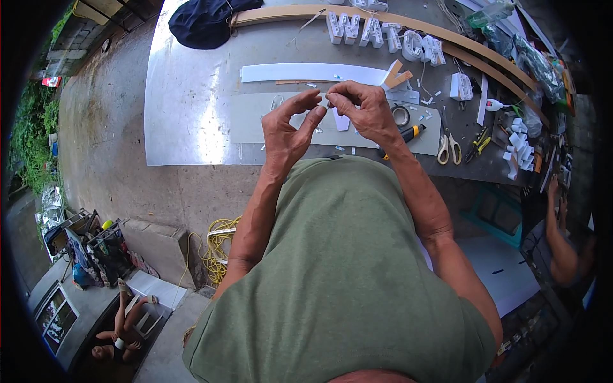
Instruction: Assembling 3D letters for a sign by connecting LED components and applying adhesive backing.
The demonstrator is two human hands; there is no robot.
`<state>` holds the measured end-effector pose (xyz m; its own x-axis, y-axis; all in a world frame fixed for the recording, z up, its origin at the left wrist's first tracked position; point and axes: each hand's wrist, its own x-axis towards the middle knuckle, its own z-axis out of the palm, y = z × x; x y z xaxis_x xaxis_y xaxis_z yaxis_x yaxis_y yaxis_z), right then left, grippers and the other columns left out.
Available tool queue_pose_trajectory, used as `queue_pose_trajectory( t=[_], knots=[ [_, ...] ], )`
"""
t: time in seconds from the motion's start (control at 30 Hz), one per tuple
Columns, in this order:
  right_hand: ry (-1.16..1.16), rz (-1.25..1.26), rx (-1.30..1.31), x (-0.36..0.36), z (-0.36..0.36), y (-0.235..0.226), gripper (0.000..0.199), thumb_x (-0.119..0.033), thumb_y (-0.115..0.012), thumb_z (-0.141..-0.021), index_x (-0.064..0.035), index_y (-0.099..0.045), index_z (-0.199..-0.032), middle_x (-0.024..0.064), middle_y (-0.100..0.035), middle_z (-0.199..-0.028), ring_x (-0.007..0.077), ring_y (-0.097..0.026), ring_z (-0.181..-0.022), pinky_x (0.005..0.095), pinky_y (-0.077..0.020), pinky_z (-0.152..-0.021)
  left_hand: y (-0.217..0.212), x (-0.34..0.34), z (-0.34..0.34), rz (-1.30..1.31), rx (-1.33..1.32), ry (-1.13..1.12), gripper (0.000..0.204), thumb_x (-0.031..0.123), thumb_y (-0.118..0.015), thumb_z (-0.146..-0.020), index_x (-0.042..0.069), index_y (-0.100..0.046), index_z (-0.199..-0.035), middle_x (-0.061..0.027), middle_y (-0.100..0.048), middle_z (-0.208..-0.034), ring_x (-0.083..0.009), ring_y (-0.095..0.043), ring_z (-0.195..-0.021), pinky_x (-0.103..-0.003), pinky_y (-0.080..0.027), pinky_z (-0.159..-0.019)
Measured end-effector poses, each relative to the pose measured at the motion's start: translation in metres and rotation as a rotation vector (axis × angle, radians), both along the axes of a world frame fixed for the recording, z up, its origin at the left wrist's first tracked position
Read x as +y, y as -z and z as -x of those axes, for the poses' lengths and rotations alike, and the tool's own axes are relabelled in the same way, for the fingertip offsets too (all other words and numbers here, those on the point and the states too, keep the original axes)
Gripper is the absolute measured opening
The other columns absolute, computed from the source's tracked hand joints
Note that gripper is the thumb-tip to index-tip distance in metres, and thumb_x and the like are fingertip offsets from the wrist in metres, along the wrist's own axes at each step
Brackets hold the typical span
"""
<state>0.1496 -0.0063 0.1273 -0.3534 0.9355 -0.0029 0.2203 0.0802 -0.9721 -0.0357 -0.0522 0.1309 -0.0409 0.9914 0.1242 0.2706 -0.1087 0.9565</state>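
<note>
Over the near part of the metal table, my left hand [288, 131] is raised with its fingers curved and its thumb apart from them, holding nothing that I can see. Just right of it, my right hand [367, 113] pinches thumb against fingers; whatever is between the tips is too small to make out. A pale lilac tapered piece [341, 121] lies below the right fingertips on a grey board [246, 121]. Right of that hand rest a roll of tape [400, 115] and a yellow-and-black utility knife [414, 132], the latter partly behind my forearm.
A long white strip [294, 73] lies beyond my hands, near a V-shaped piece [397, 75]. White block letters [348, 29] line the back. Scissors [449, 150] and pliers [477, 145] lie right. A dark cap [201, 24] sits back left. Other people are at lower left and far right.
</note>
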Motion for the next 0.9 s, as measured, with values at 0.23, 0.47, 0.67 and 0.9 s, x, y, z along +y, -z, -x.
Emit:
queue_pose_trajectory(
  t=[0.23,0.47,0.67,0.9],
  knots=[
    [-0.005,0.013,0.07,-0.005,0.004,-0.006,0.017,-0.012,-0.066,-0.096,0.0031,-0.072,-0.099,0.0043,-0.071,-0.076,0.0077,-0.062,-0.066,0.0253,-0.0493,-0.058,-0.001,0.006,-0.002,-0.104,0.01,0.036,0.028,-0.002,-0.077,-0.085,0.006,-0.077,-0.112,-0.0081,-0.077,-0.1,-0.0151,-0.072,-0.09,-0.029,-0.058,-0.08],
    [0.034,0.245,0.213,-0.01,0.005,-0.001,0.017,-0.014,-0.066,-0.097,0.0017,-0.072,-0.098,0.0038,-0.071,-0.079,0.0065,-0.06,-0.066,0.0238,-0.0479,-0.056,0.004,0.001,-0.006,-0.155,0.012,-0.003,0.025,-0.004,-0.078,-0.083,0.004,-0.077,-0.106,-0.0084,-0.077,-0.097,-0.0145,-0.072,-0.089,-0.028,-0.058,-0.077],
    [0.044,0.275,0.277,-0.01,0.011,0.003,0.018,-0.018,-0.06,-0.103,-0.0003,-0.065,-0.103,0.0046,-0.069,-0.085,0.0083,-0.062,-0.073,0.0236,-0.0513,-0.065,0.012,0.001,-0.004,0.011,-0.078,-0.033,0.008,0.0,-0.072,-0.091,0.0,-0.072,-0.099,-0.0086,-0.075,-0.093,-0.0139,-0.071,-0.086,-0.028,-0.056,-0.079],
    [0.011,0.248,0.476,-0.011,0.012,0.01,0.017,-0.017,-0.055,-0.105,-0.001,-0.061,-0.104,0.0064,-0.068,-0.091,0.0104,-0.064,-0.078,0.025,-0.0527,-0.069,0.024,0.005,0.008,0.198,-0.687,-0.031,0.014,0.01,-0.064,-0.1,0.0,-0.058,-0.108,-0.0131,-0.072,-0.097,-0.0158,-0.07,-0.087,-0.029,-0.058,-0.08]
  ],
)
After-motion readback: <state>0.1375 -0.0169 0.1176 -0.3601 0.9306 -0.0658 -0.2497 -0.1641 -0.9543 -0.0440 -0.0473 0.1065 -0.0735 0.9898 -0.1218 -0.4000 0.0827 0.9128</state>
